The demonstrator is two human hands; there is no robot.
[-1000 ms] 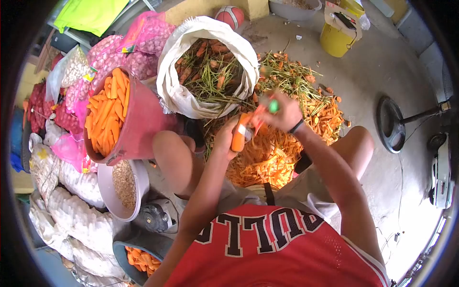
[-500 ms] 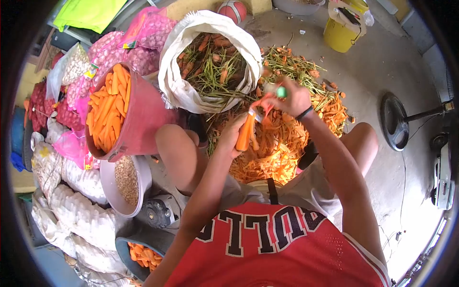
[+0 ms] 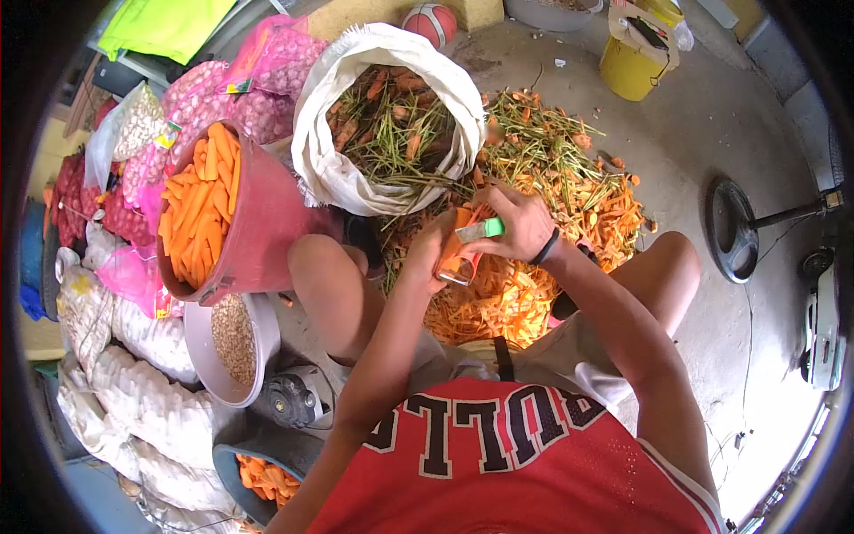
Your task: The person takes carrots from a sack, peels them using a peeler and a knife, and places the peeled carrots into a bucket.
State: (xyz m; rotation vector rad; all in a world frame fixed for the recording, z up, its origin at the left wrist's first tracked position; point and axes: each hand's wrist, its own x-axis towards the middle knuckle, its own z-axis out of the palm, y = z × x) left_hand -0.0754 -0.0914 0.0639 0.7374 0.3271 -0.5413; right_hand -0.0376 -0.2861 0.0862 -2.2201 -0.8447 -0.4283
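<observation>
My left hand (image 3: 429, 253) is wrapped round an orange carrot (image 3: 453, 261). In my right hand (image 3: 525, 224) is a peeler with a green handle (image 3: 483, 230), held against the carrot; fingers partly hide where blade and carrot meet. Below both hands lies a heap of orange peels (image 3: 494, 307). Just beyond them stands a white sack (image 3: 311, 133), its mouth rolled back, with unpeeled carrots and green stalks (image 3: 391, 120) inside. Cut stalks and carrot tops (image 3: 543, 133) are spread to the right of the sack.
A red bucket (image 3: 280, 214) of peeled carrots (image 3: 200, 218) leans at the left. Near it are a pale basin (image 3: 197, 343), a dark bucket (image 3: 233, 445) with carrots, and white sacks (image 3: 147, 396). A yellow bucket (image 3: 627, 67) and a round black stand base (image 3: 729, 227) are on the right.
My right hand has come down and left, bringing the peeler from beyond the carrot's end onto it. The left hand still grips the carrot, now tilted differently.
</observation>
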